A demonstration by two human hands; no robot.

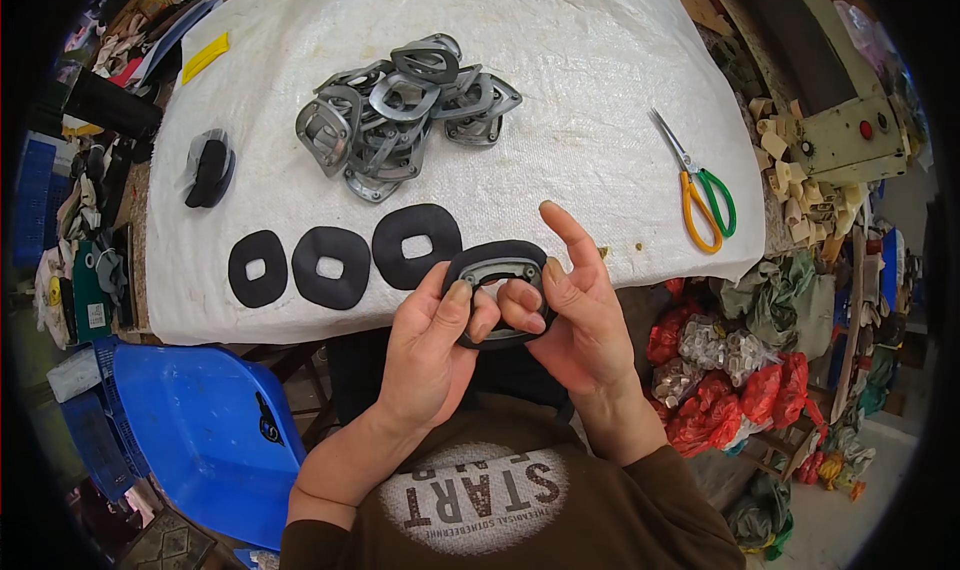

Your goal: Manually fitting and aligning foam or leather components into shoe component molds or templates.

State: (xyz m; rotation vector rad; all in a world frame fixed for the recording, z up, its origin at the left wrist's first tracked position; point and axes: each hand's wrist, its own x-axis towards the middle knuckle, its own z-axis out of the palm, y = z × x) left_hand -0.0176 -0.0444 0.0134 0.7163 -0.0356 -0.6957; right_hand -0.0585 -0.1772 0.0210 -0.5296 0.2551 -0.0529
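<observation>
At the near edge of the bench [590,80], before the person's chest, a grey frame [497,268] with a black cover [510,250] round its rim sits between two bare hands. The left hand [428,348] has a narrow grip on its left side, thumb pressed to the rim. The right hand [588,332] holds the opposite side just as narrowly, thumb on the rim, index finger raised away; curled fingertips show in the central hole.

The frame looks stiff and light, a hard shell unlikely to bend under finger pressure; whether it is plastic or metal I cannot tell. Its smooth face may be a little slippery. The cover seems soft and pliable, liable to ruck or slide if pulled from one side only. The best hold is probably at opposite sides of the rim, thumbs on the face and fingers behind, so that cover and frame are pinched together.

Left of the hands lie three flat black pads [332,295] in a row, each with a hole. Beyond them is a heap of grey frames [400,100]; scissors [687,162] lie well apart to the right.
</observation>
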